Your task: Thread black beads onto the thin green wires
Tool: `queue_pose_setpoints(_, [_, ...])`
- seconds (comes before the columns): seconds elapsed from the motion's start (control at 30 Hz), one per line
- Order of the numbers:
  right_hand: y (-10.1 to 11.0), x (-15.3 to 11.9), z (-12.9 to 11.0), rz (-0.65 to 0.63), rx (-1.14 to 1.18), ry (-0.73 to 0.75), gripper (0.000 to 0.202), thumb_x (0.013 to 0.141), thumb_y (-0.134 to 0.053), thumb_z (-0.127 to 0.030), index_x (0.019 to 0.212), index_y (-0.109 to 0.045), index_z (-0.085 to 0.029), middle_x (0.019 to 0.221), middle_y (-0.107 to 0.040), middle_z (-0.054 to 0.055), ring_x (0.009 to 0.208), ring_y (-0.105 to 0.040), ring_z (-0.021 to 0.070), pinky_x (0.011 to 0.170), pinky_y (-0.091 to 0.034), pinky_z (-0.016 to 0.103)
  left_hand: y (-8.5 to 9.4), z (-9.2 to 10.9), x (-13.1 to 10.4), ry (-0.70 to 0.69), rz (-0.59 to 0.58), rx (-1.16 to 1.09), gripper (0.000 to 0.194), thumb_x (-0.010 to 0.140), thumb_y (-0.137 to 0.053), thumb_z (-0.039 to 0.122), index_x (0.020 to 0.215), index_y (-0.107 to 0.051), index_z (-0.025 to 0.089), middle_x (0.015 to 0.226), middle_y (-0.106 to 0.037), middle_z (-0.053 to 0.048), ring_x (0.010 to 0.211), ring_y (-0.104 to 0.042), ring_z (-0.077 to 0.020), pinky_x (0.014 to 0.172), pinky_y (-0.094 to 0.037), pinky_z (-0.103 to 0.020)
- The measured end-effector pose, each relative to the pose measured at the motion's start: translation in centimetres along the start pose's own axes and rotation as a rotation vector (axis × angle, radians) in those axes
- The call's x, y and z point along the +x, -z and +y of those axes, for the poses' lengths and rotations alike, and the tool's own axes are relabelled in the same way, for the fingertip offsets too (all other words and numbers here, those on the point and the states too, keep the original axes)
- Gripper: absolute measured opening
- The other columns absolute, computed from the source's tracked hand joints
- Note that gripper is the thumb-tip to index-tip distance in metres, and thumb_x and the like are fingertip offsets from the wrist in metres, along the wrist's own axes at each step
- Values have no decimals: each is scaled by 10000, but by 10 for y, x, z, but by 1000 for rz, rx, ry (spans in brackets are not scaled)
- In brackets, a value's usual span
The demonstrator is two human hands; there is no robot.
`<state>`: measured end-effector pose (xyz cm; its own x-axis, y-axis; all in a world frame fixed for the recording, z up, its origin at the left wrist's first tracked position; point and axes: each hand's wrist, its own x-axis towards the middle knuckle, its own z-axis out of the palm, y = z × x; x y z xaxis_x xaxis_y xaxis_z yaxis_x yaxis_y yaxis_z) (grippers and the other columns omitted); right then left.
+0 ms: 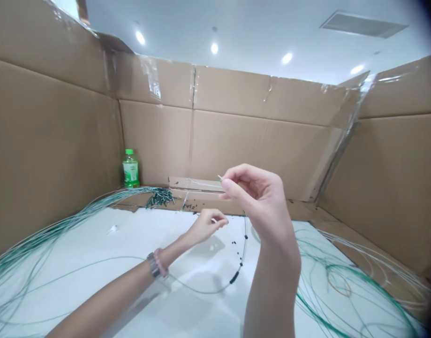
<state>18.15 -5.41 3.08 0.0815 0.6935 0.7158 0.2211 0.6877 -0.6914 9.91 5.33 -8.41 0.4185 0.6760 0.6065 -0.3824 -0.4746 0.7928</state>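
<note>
Whitish and thin, a wire end (219, 177) poked out between the thumb and forefinger of the right hand (260, 197), pinched at their tips, raised at twelve o'clock from the wearer. Lower, toward eleven o'clock, the left hand (204, 226) hovered with fingers curled; whether its fingertips met or gripped anything could not be told. Beneath the hands, a green wire (204, 293) curved over the white work surface (187, 312), carrying small black sleeves (234, 278) near twelve o'clock. Loose green coils (387, 292) spread at two o'clock, and a bottle (131, 172) stood at eleven, by the cardboard wall (159, 141). The held wire looked very light and springy, likely to roll or slip between smooth fingertips and to kink if forced; the best hold seemed just behind its tip, with the trailing length supported farther back.
</note>
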Motion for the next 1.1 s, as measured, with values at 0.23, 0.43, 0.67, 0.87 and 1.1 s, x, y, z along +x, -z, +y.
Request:
queue_pose_setpoints(0.23, [-35, -2, 1, 80, -106, 67, 108, 797, -599, -157, 694, -589, -188, 665, -573, -46, 642, -555, 59, 578, -497, 133, 39, 99, -3, 53, 292, -395, 217, 700, -757, 351, 757, -694, 151, 667, -618, 23, 579, -542, -18, 574, -465, -88])
queue_pose_setpoints(0.43, [-68, -11, 1, 137, -195, 259, 99, 808, -567, -101, 779, -586, -193, 920, -647, -7, 894, -626, 76, 751, -539, 133, 31, 128, -21, 86, 263, -706, 149, 671, -790, 239, 707, -717, 114, 643, -629, 6, 588, -570, -28, 608, -512, -93])
queue_pose_setpoints(0.67, [-76, -17, 3, 142, -156, 321, 136, 797, -567, -52, 815, -583, -186, 903, -638, 6, 853, -637, 101, 716, -584, 189, 30, 133, -26, 100, 198, -753, 130, 702, -770, 242, 727, -729, 121, 589, -616, 14, 565, -574, -29, 577, -511, -86])
queue_pose_setpoints(0.87, [-75, -18, 1, 145, -180, 366, 174, 779, -575, -21, 829, -592, -187, 902, -641, 6, 847, -636, 110, 664, -592, 194, 34, 133, -24, 49, 148, -652, 128, 715, -758, 266, 712, -735, 140, 630, -647, 9, 567, -585, -26, 577, -504, -77])
queue_pose_setpoints(1.1, [-69, -17, -1, 119, -266, 376, 191, 752, -576, 1, 811, -571, -181, 891, -643, 0, 826, -635, 104, 635, -589, 182, 42, 125, -22, -108, 72, -378, 109, 817, -659, 239, 746, -738, 215, 685, -634, 20, 640, -592, -28, 636, -510, -82])
